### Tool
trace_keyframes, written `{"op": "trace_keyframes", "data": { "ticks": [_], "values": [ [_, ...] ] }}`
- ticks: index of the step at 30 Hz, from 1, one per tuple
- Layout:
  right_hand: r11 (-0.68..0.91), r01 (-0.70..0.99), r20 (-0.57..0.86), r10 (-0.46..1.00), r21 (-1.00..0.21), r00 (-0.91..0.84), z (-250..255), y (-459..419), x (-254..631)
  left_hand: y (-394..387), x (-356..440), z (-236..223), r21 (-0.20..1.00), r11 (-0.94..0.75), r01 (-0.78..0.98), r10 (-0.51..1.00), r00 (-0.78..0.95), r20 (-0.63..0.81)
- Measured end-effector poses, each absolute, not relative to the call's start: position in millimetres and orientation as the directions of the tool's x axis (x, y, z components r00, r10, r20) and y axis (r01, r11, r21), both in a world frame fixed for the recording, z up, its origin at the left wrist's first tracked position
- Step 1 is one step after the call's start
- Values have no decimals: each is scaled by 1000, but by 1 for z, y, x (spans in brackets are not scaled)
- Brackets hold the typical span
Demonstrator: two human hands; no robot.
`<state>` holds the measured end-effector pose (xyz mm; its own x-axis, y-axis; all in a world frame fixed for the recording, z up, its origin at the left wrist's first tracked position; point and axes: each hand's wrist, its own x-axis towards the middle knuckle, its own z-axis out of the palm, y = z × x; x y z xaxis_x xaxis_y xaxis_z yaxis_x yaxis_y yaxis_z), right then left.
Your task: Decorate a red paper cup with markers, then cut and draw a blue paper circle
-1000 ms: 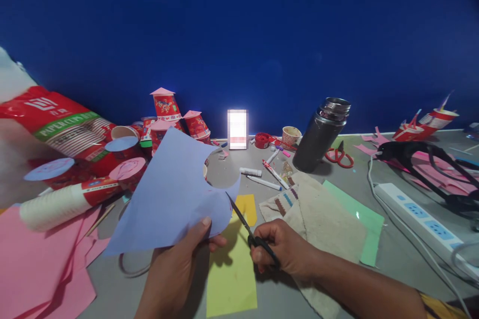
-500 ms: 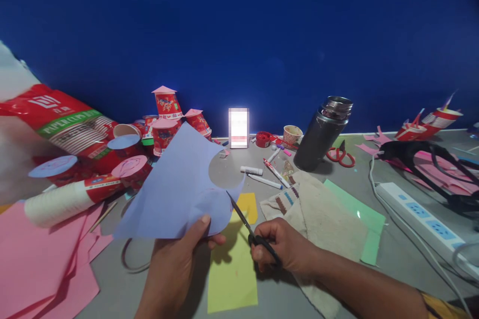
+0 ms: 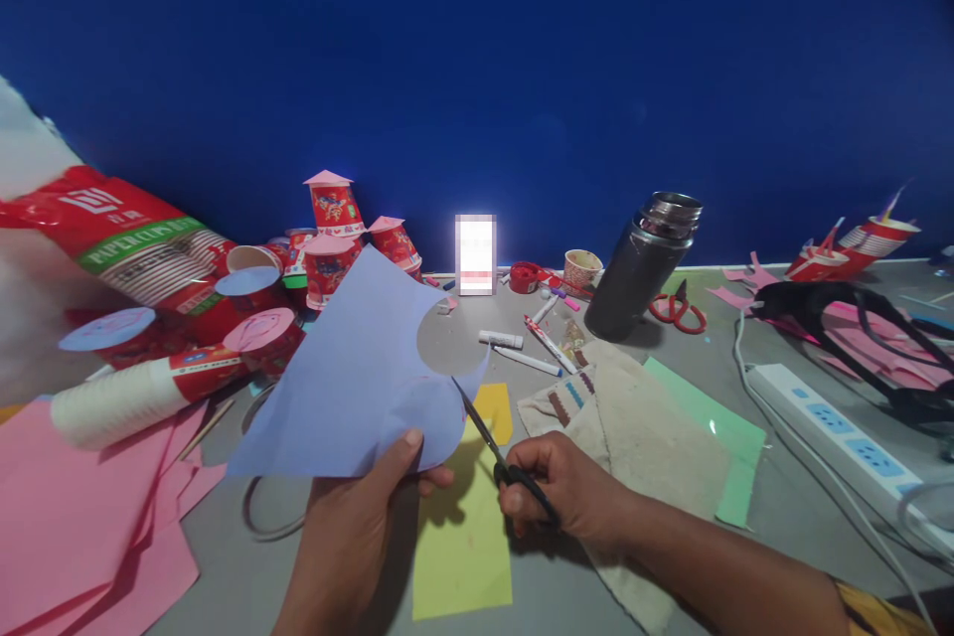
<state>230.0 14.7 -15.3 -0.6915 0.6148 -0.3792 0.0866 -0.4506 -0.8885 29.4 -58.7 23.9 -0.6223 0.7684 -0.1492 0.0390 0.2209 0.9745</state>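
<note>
A sheet of blue-violet paper (image 3: 339, 368) is pinched at its lower edge by my left hand (image 3: 373, 497), thumb on top and fingers beneath. The sheet has a round bite cut from its right side, and below that a rounded outline is partly cut. My right hand (image 3: 556, 487) is closed round the black handles of a pair of scissors (image 3: 484, 427). Their blades point up and left, at the cut edge of the paper. Under both hands lies a yellow paper sheet (image 3: 466, 556) on the grey table.
Pink paper (image 3: 75, 507) and a stack of paper cups (image 3: 119, 402) lie left. Decorated red cups (image 3: 332, 273) stand behind. Markers (image 3: 529, 361), a dark bottle (image 3: 641, 268), red-handled scissors (image 3: 678, 310), a cloth (image 3: 656, 447), green paper (image 3: 741, 457) and a power strip (image 3: 850, 447) spread rightward.
Almost nothing differs. Both hands, the paper and the scissors keep nearly the same place, with only a tiny shift of the view.
</note>
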Motion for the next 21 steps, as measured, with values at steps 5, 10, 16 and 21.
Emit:
{"op": "trace_keyframes", "data": {
  "ticks": [5, 10, 16, 21],
  "values": [
    [-446, 91, -382, 625, -891, -681, -15, 14, 230, -61, 28, 26, 927, 374, -26, 744, -588, -317],
    [-441, 108, -389, 619, -891, -682, -14, 14, 230, -61, 26, 20, 955, 296, 10, 787, -569, -238],
    [-430, 115, -385, 619, -895, -684, -15, 15, 230, -60, 27, 29, 968, 246, 37, 796, -579, -180],
    [-412, 119, -377, 630, -903, -679, -16, 15, 230, -61, 26, 25, 977, 191, 98, 792, -604, -94]
  ]
}}
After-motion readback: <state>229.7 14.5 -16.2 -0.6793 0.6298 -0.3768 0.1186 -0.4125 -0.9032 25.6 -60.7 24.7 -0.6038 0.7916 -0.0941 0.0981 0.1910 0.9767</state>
